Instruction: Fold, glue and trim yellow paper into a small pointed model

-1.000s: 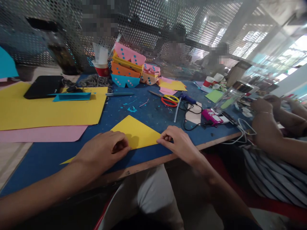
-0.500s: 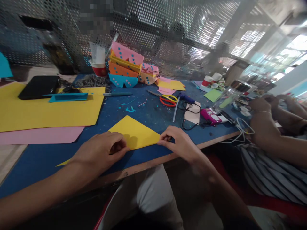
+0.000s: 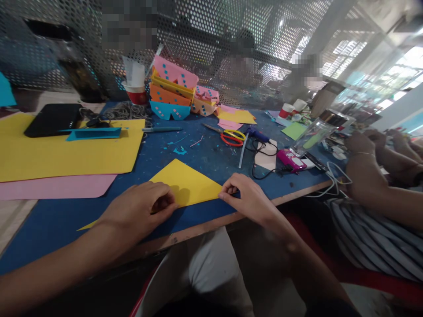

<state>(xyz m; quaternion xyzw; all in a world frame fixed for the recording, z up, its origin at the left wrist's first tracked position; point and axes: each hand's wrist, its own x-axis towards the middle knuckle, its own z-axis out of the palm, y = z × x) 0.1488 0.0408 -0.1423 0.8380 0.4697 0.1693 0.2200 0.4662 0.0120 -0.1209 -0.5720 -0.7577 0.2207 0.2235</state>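
A yellow paper folded into a triangle lies flat on the blue table near its front edge. My left hand rests on the paper's lower edge with its fingers curled and pressed down on it. My right hand pinches the triangle's right corner between thumb and fingertips. Both hands are on the paper's near edge.
Large yellow and pink sheets lie at the left, with a black case. A stack of coloured paper crafts, scissors, a glue gun and cables lie behind. Another person's arms are at the right.
Almost nothing has changed; both hands stay on the yellow triangle, with only a slight shift of the view.
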